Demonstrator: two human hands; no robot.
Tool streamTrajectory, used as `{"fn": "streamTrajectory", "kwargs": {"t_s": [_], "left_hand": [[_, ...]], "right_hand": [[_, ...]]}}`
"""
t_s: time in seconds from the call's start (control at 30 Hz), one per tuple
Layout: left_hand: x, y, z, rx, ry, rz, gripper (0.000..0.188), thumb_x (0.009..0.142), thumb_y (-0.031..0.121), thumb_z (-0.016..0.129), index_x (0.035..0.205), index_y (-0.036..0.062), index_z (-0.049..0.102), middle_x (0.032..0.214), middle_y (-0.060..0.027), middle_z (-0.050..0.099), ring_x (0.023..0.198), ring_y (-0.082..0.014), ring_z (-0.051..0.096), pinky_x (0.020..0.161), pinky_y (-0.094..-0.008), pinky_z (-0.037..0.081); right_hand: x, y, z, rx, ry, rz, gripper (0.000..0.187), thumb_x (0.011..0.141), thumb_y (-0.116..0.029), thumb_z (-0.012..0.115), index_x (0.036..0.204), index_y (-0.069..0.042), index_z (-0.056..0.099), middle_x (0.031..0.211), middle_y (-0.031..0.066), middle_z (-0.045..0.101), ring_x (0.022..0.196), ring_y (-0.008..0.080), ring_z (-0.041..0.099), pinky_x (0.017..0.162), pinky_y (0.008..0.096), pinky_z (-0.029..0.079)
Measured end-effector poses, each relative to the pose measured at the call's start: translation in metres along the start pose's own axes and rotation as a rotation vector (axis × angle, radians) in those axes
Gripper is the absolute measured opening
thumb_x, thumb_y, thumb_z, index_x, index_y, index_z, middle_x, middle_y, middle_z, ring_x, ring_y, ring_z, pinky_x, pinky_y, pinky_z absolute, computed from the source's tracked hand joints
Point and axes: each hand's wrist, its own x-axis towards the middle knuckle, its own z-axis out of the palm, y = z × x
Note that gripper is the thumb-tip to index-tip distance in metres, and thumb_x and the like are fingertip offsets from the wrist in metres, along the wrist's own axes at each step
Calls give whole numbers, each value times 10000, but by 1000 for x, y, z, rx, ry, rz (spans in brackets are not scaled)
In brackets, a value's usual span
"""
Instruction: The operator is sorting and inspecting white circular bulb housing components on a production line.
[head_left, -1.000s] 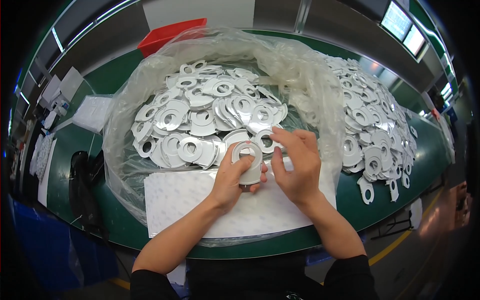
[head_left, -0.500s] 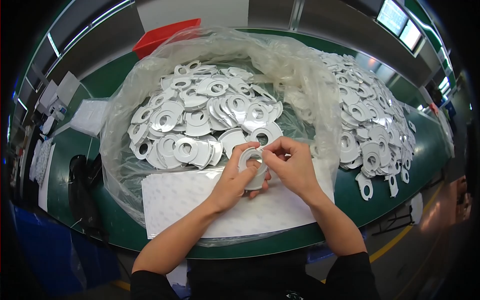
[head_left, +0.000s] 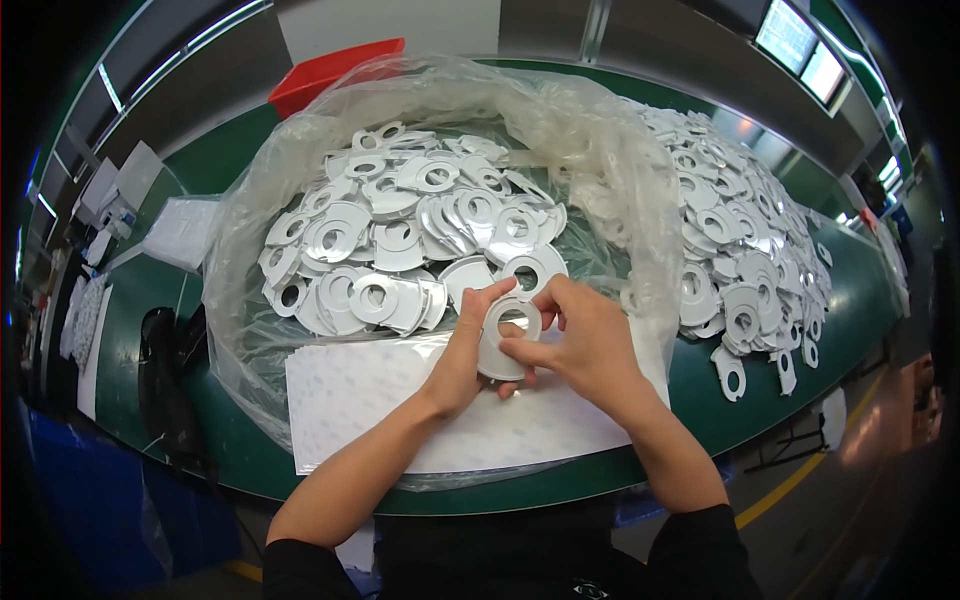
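Between my two hands is a white plastic ring plate (head_left: 496, 361), a flat part with a round hole and a wider tab. My left hand (head_left: 462, 350) supports it from the left, its fingers passing behind the part. From the right, my right hand (head_left: 588, 338) pinches the ring's edge, the thumb lying over the hole. The part is held above a stack of white sheets (head_left: 390, 410). Just beyond lies a heap of similar white ring plates (head_left: 395, 240) inside a clear plastic bag (head_left: 250, 215) with its mouth spread wide.
A second pile of white ring plates (head_left: 745, 240) spreads over the green table (head_left: 810, 390) at the right. A red bin (head_left: 335, 75) stands behind the bag. To the left are a black object (head_left: 165, 385) and a flat wrapped white packet (head_left: 182, 232).
The ring plate has turned in my hands, its wide tab now toward me. My right hand shifted from its upper edge, and its thumb now lies across the ring.
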Motion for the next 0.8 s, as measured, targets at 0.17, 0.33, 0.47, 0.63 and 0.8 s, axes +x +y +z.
{"fn": "streamTrajectory", "kwargs": {"t_s": [0.17, 0.33, 0.47, 0.63, 0.8], "left_hand": [[1, 2, -1, -88, -12, -44, 841, 857, 731, 127, 1442, 127, 109, 897, -136, 596, 679, -181, 597, 462, -244, 400], [2, 3, -2, -100, -37, -69, 836, 859, 728, 132, 1439, 125, 128, 835, -140, 587, 650, -188, 600, 447, -249, 396], [2, 4, -1, -40, -35, -83, 821, 867, 718, 140, 1436, 126, 156, 799, -136, 584, 619, -188, 597, 430, -247, 381], [-3, 11, 5, -45, -63, -79, 772, 897, 671, 218, 1440, 126, 156, 970, -142, 562, 826, -186, 591, 576, -275, 472], [-9, 38, -15, 328, -39, 285, 638, 895, 331, 578, 1391, 61, 281, 1210, -87, 492, 1045, -190, 505, 829, -328, 468]], "right_hand": [[4, 0, -18, 142, -223, 115, 250, 727, -200, 721, 798, 6, 599, 678, 94, 608, 626, 199, 598, 548, 318, 454], [3, 7, -12, 243, -136, 120, 202, 767, -152, 675, 776, 43, 620, 701, 142, 654, 602, 206, 645, 598, 287, 500], [2, 4, -6, 256, -78, 167, 213, 784, -170, 665, 745, 37, 628, 671, 144, 644, 564, 214, 631, 557, 297, 486], [9, 21, -3, 382, -116, 155, 248, 818, -192, 683, 730, 23, 597, 630, 26, 585, 559, 73, 508, 482, 235, 391], [23, 35, -45, 838, 222, 408, 218, 885, -253, 618, 782, -61, 629, 682, -12, 579, 555, 37, 445, 492, 208, 360]]}}
